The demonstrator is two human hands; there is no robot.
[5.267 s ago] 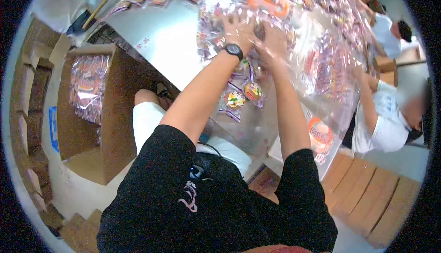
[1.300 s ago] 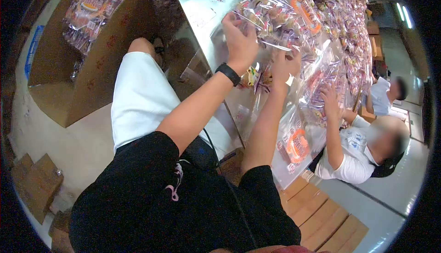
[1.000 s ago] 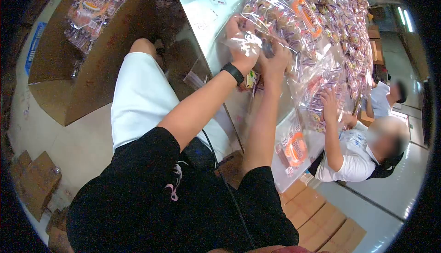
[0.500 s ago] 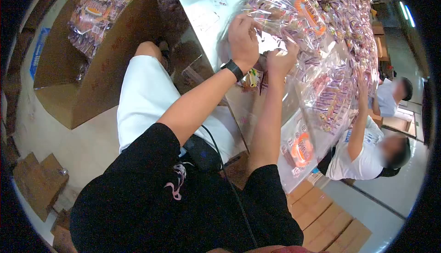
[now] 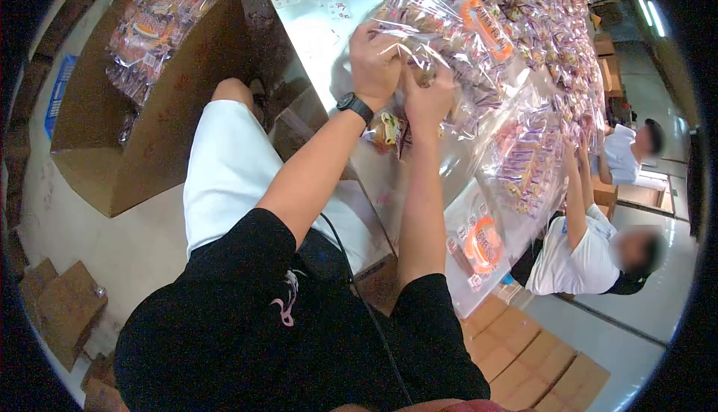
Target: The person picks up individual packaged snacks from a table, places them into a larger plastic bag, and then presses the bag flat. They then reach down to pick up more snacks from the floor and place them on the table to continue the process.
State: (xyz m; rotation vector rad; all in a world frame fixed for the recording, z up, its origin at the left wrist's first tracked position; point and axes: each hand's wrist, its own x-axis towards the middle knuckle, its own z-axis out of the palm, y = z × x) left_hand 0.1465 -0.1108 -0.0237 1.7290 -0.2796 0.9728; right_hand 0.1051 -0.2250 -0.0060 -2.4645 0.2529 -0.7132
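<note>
A large clear plastic bag (image 5: 447, 19) with an orange printed label lies on the metal table, with individually wrapped snacks inside. My left hand (image 5: 376, 60), a black watch at its wrist, has its fingers closed on the gathered film at the near end of the bag. Beside it, my right hand (image 5: 430, 99) pinches the same film, thumb up. Glare and crumpled plastic hide some fingertips. Just below my hands a small wrapped snack (image 5: 387, 129) rests near the table edge.
A big heap of wrapped snacks (image 5: 546, 30) covers the far side. Another filled clear bag (image 5: 527, 161) and flat printed bags (image 5: 482, 247) lie to the right. An open carton (image 5: 176, 105) holding a packed bag stands left. Co-workers (image 5: 580, 251) stand across the table, one reaching into the heap.
My hands stay on the bag's end and have come closer together, the film bunched between them. The near co-worker's arms have shifted toward the heap. The whole view has moved slightly.
</note>
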